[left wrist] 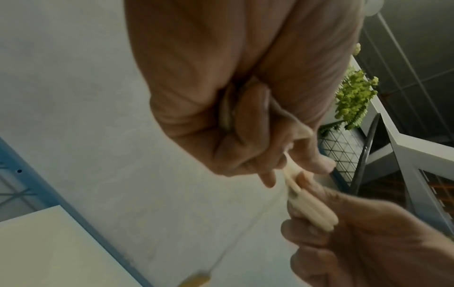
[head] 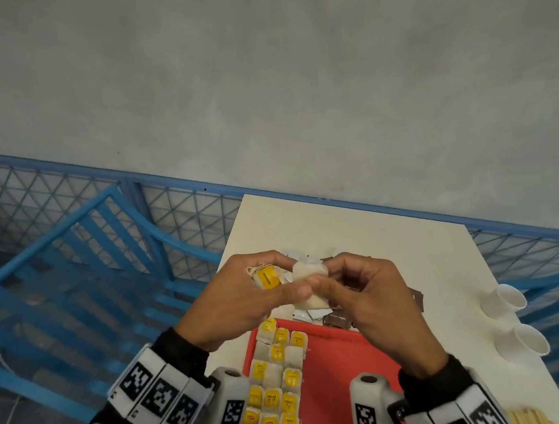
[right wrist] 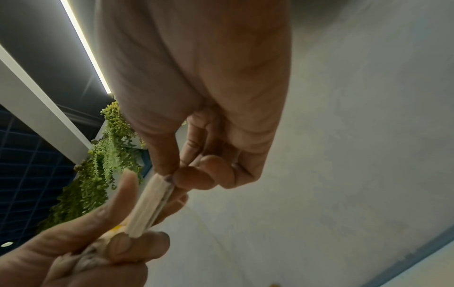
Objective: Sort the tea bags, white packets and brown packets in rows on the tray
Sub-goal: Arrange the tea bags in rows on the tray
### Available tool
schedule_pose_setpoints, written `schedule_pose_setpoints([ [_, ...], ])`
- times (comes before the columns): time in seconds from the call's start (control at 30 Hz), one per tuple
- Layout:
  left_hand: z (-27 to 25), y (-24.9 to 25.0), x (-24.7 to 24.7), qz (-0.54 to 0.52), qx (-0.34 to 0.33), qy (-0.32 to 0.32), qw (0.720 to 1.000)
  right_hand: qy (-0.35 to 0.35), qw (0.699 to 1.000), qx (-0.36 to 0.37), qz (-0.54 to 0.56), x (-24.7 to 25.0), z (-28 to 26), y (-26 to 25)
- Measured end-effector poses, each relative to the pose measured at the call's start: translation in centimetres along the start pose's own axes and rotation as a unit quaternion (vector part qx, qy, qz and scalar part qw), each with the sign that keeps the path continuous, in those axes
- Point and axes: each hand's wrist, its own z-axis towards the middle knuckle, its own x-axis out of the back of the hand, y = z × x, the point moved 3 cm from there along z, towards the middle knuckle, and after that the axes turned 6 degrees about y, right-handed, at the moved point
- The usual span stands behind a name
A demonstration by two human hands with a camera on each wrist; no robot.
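Note:
Both hands are raised above the table's middle. My left hand (head: pixel 289 280) grips a small bunch of tea bags with a yellow tag (head: pixel 267 277) showing. My right hand (head: pixel 324 277) pinches the edge of one beige tea bag (head: pixel 310 273), whose other end the left thumb and fingers also hold. The wrist views show that tea bag edge-on (left wrist: pixel 307 207) (right wrist: pixel 150 205), held between the left hand (left wrist: pixel 277 169) (right wrist: pixel 110 233) and the right hand (left wrist: pixel 368 242) (right wrist: pixel 176 174). Below lies the red tray (head: pixel 348 361), with several tea bags (head: pixel 279 381) in rows along its left side.
Loose white packets (head: pixel 305 315) and brown packets (head: pixel 338 318) lie in a heap just beyond the tray. Two white paper cups (head: pixel 508 296) (head: pixel 533 341) lie near the table's right edge. Wooden stirrers (head: pixel 532 418) show at the bottom right. A blue mesh fence (head: pixel 187 213) stands behind the table.

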Motion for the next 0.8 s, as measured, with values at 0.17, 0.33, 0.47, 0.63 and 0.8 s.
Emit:
schedule_pose_setpoints([
  [0.17,0.8,0.6,0.4,0.011,-0.040,0.028,0.999,0.003,1.000,-0.010,-0.006,0.1,0.1,0.2],
  [0.33,1.3,1.9,0.6,0.044,-0.029,-0.041,0.998,-0.087,0.986,-0.021,-0.140,0.9,-0.2,1.0],
  [0.47,1.1,2.7,1.3,0.018,-0.011,-0.071,0.997,-0.165,0.961,0.041,-0.217,-1.5,-0.6,2.1],
  [0.63,0.8,1.9,2.7,-0.044,0.010,-0.063,0.997,-0.162,0.963,0.029,-0.214,-1.3,-1.0,4.0],
  [0.8,0.1,0.8,3.2,-0.023,0.036,-0.071,0.997,-0.091,0.972,0.017,-0.217,1.0,-0.1,3.4],
])
